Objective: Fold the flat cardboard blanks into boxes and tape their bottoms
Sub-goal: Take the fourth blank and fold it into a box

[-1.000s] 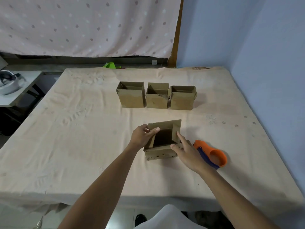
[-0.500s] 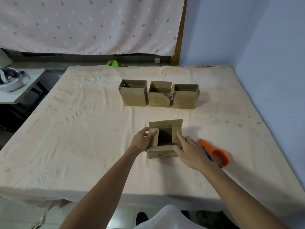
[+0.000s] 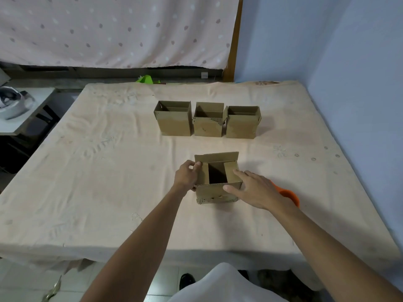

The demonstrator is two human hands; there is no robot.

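A small brown cardboard box (image 3: 214,192) stands on the cloth-covered table (image 3: 109,182) in front of me. Its two side flaps are folded inward and its far flap stands up. My left hand (image 3: 186,176) grips the box's left side, the thumb pressing the left flap down. Spread over the right flap and the front right corner is my right hand (image 3: 254,188), fingers apart. Behind it lies an orange tape dispenser (image 3: 289,196), mostly hidden. Three finished open-topped boxes stand in a row farther back: left (image 3: 173,122), middle (image 3: 208,123), right (image 3: 242,123).
A blue wall (image 3: 349,83) runs close along the table's right side. A dotted curtain (image 3: 109,29) hangs behind. A side table (image 3: 24,120) with a white object stands at the left. A green item (image 3: 146,79) peeks over the far edge.
Both side flaps have been pushed further inward and flatter. My right hand has spread over the right flap and front corner. The view has shifted slightly.
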